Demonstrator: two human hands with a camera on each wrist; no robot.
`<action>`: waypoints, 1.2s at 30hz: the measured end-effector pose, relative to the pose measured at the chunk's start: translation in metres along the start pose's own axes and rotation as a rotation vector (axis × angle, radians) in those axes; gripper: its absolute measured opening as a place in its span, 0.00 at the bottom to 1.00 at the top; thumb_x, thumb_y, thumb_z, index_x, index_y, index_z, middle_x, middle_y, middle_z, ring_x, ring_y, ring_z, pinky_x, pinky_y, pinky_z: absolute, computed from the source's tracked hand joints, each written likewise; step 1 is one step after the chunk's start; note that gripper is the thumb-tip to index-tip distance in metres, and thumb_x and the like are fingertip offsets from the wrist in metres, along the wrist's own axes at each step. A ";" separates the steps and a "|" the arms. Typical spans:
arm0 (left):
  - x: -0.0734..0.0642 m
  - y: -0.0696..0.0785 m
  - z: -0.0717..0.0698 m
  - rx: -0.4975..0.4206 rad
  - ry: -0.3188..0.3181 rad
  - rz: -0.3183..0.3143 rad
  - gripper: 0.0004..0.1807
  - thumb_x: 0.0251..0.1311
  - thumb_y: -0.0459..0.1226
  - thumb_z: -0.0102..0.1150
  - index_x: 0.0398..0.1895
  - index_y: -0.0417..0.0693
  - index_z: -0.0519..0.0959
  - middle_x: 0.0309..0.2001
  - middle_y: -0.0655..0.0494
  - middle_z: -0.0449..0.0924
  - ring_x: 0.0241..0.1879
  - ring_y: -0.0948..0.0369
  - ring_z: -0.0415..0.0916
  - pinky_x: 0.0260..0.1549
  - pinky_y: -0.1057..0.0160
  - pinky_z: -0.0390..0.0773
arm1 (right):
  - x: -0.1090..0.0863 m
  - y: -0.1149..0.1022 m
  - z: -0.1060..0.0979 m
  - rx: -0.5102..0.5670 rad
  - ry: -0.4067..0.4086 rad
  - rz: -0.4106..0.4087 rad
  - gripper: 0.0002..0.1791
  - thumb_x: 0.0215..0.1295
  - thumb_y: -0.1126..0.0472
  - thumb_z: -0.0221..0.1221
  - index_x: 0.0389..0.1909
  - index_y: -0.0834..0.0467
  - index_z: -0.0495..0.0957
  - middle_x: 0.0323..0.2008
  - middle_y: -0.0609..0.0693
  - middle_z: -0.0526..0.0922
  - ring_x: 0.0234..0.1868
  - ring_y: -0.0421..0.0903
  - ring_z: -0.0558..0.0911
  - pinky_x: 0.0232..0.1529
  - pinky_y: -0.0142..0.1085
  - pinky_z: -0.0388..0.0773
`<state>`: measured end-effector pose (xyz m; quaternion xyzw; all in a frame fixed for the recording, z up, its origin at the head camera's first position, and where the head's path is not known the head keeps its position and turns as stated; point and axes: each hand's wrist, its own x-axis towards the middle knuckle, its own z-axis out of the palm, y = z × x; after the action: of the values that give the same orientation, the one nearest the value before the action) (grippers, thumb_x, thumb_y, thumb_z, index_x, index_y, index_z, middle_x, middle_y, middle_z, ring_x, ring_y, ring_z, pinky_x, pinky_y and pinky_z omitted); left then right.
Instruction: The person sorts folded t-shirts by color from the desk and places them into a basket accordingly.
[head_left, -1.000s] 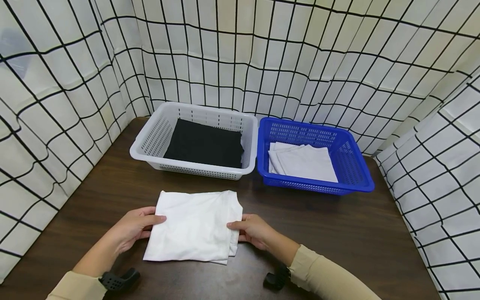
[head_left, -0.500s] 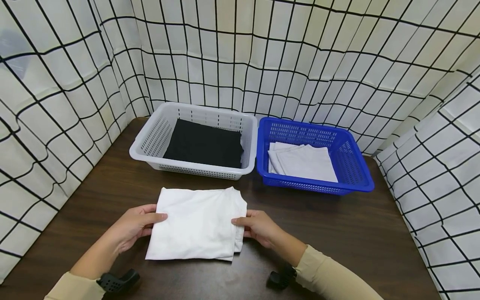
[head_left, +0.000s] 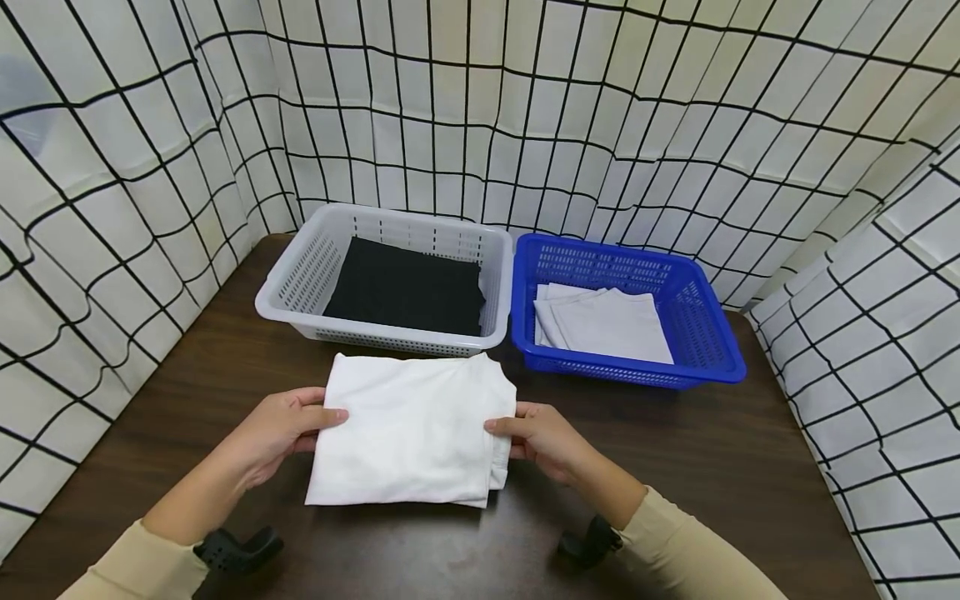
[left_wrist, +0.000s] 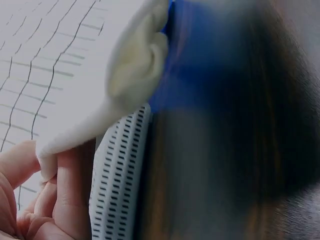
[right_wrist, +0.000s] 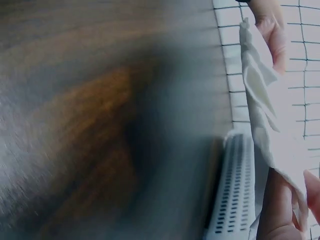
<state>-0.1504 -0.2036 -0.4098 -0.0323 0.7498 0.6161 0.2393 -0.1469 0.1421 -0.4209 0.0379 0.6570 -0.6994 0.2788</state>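
Observation:
A folded white cloth, perhaps a garment (head_left: 408, 433), is held up off the table between both hands. My left hand (head_left: 273, 437) pinches its left edge, thumb on top and fingers beneath. On the opposite side my right hand (head_left: 547, 442) pinches the right edge in the same way. In the left wrist view the folded layers of the cloth (left_wrist: 95, 85) show from the side, with the thumb above and fingers below. The right wrist view shows the cloth's sagging underside (right_wrist: 260, 110) and the table below, blurred.
Behind the cloth stands a white basket (head_left: 292, 317) holding folded black fabric (head_left: 408, 287). To its right sits a blue basket (head_left: 708, 371) with folded white cloths (head_left: 611, 325) inside. A black grid over white sheeting (head_left: 420, 108) walls the dark wooden table (head_left: 720, 483).
Both hands have raised the white cloth and carried it forward and to the right, closer to the baskets. The baskets have stayed in place.

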 end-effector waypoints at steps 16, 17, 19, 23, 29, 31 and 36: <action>0.003 0.035 0.011 0.006 -0.018 0.057 0.33 0.65 0.40 0.63 0.66 0.29 0.67 0.40 0.61 0.86 0.37 0.63 0.85 0.41 0.65 0.86 | -0.016 -0.025 -0.022 -0.064 0.007 -0.026 0.20 0.66 0.64 0.61 0.55 0.71 0.76 0.38 0.46 0.88 0.39 0.39 0.87 0.45 0.34 0.86; 0.003 0.037 0.012 0.004 -0.024 0.063 0.32 0.65 0.40 0.63 0.66 0.28 0.67 0.40 0.61 0.87 0.36 0.63 0.85 0.41 0.64 0.86 | -0.017 -0.026 -0.024 -0.064 0.008 -0.030 0.20 0.66 0.64 0.61 0.55 0.71 0.76 0.38 0.46 0.88 0.39 0.39 0.87 0.46 0.34 0.86; 0.003 0.043 0.013 0.005 -0.034 0.075 0.32 0.65 0.39 0.63 0.65 0.27 0.68 0.39 0.61 0.87 0.36 0.62 0.85 0.40 0.64 0.86 | -0.020 -0.029 -0.025 -0.066 0.008 -0.039 0.20 0.66 0.64 0.61 0.55 0.71 0.76 0.39 0.46 0.88 0.39 0.39 0.87 0.46 0.34 0.86; 0.001 0.054 0.013 0.010 -0.051 0.093 0.31 0.65 0.39 0.63 0.64 0.27 0.68 0.38 0.61 0.87 0.35 0.61 0.86 0.40 0.63 0.86 | -0.025 -0.034 -0.028 -0.066 0.019 -0.048 0.19 0.66 0.64 0.60 0.54 0.71 0.76 0.38 0.45 0.87 0.38 0.39 0.86 0.44 0.33 0.86; 0.002 0.065 0.015 0.039 -0.052 0.113 0.32 0.65 0.40 0.63 0.66 0.29 0.68 0.42 0.60 0.86 0.38 0.62 0.85 0.42 0.64 0.85 | -0.028 -0.044 -0.032 -0.038 0.027 -0.050 0.19 0.67 0.64 0.60 0.55 0.70 0.76 0.38 0.45 0.87 0.37 0.39 0.86 0.43 0.33 0.86; 0.005 0.068 0.016 0.044 -0.052 0.117 0.32 0.65 0.40 0.63 0.66 0.29 0.68 0.42 0.61 0.86 0.38 0.63 0.85 0.42 0.64 0.85 | -0.029 -0.047 -0.034 -0.033 0.026 -0.054 0.19 0.67 0.64 0.60 0.55 0.70 0.75 0.38 0.44 0.87 0.38 0.39 0.86 0.44 0.33 0.86; 0.014 0.079 0.021 0.065 -0.056 0.131 0.31 0.65 0.40 0.62 0.66 0.30 0.68 0.43 0.59 0.86 0.39 0.63 0.85 0.43 0.64 0.85 | -0.031 -0.054 -0.043 -0.014 0.027 -0.066 0.17 0.68 0.65 0.58 0.55 0.69 0.75 0.38 0.44 0.87 0.38 0.38 0.86 0.45 0.32 0.85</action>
<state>-0.1834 -0.1612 -0.3468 0.0419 0.7629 0.6063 0.2204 -0.1575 0.1919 -0.3654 0.0239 0.6664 -0.7031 0.2470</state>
